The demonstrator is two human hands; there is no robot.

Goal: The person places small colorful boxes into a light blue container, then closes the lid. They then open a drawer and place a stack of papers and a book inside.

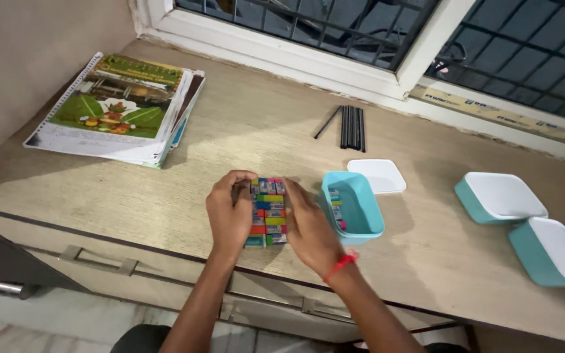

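Note:
A block of several small colourful erasers (268,210) lies in rows on the wooden desk (165,189). My left hand (230,212) presses against its left side with fingers curled over the top corner. My right hand (310,225), with a red thread on the wrist, presses flat against its right side. Both hands squeeze the block between them. Just right of my right hand stands an open teal box (354,206) with a few erasers inside, and its white lid (378,175) lies behind it.
A stack of spiral notebooks (119,108) lies at the back left. Several black pencils (351,126) lie near the window sill. Two closed teal boxes with white lids (499,196) (552,252) sit at the right. The desk's front edge runs just below my hands.

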